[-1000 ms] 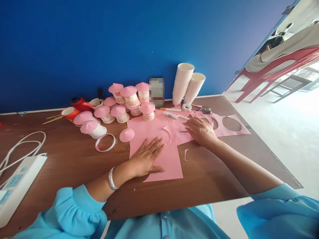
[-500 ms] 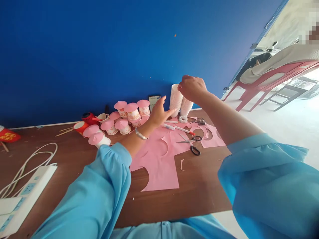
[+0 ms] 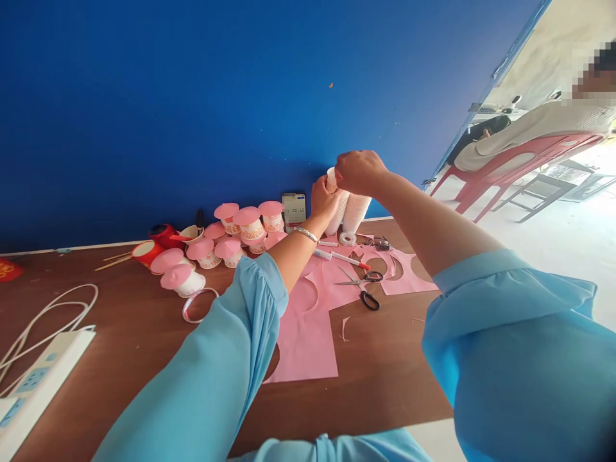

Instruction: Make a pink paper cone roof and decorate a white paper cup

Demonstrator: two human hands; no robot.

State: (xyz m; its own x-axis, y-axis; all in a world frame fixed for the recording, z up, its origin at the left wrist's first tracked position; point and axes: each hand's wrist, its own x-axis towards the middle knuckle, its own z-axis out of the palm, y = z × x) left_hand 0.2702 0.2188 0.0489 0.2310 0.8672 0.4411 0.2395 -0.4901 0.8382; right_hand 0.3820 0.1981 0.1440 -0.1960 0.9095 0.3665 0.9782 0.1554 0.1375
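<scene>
Two tall stacks of white paper cups stand against the blue wall. My left hand is wrapped round the upper part of the left stack. Over the top of that stack my right hand is closed with its fingers bent down at the cup rims; what the fingertips grip is hidden behind the hand. Below lie pink paper with round cut-outs, scissors with black handles, a red-tipped pen and a roll of white tape.
Several cups with pink paper cone tops stand left of my left arm. A phone leans on the wall. A white ring, a power strip and red cups lie further left. A person sits on a red chair at right.
My left hand has moved up and right from beside the stack and closed round it. My right hand has shifted slightly left and down over the stack. The view has moved a little.
</scene>
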